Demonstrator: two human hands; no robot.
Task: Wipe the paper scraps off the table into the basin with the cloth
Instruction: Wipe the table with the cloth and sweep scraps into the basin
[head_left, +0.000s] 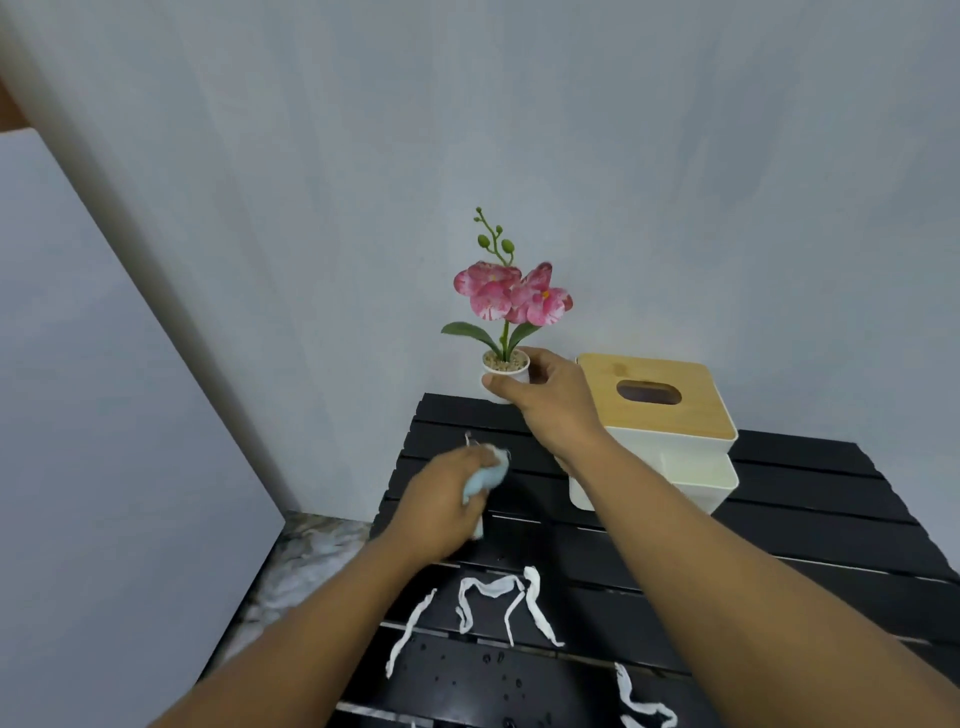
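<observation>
My left hand (447, 504) is squeezed around the light blue cloth (485, 480). The cloth is bunched up in my fist, low over the black slatted table (810, 525), near its far left corner. I cannot tell if the cloth touches the slats, because my hand looks blurry.

My right hand (545, 400) is wrapped around the little white flower pot (506, 371). The pot holds a pink orchid and is at the far edge of the table, close to the wall. I cannot tell if it stands on the table or is lifted a bit. Just beside it, to the right, sits a white tissue box (670, 452) with a wooden lid.

The paper scraps (498, 597) are long white strips. They lie on the table closer to me than my left hand, toward the near edge. One more strip (636, 701) lies near the bottom, more to the right. Small water drops sit on the slats by them.

I cannot see a basin anywhere.

I think I am at the start of the wiping. I am holding the pot out of the way so the cloth can clean the far corner. No scraps look pushed off yet.

Next I need to bring the cloth down flat and sweep it toward me, gathering the strips together. The strips are thin and light, so they may stick to the wet spots or slip into the gaps between the slats. I should push slowly, and I need to find the basin first.
</observation>
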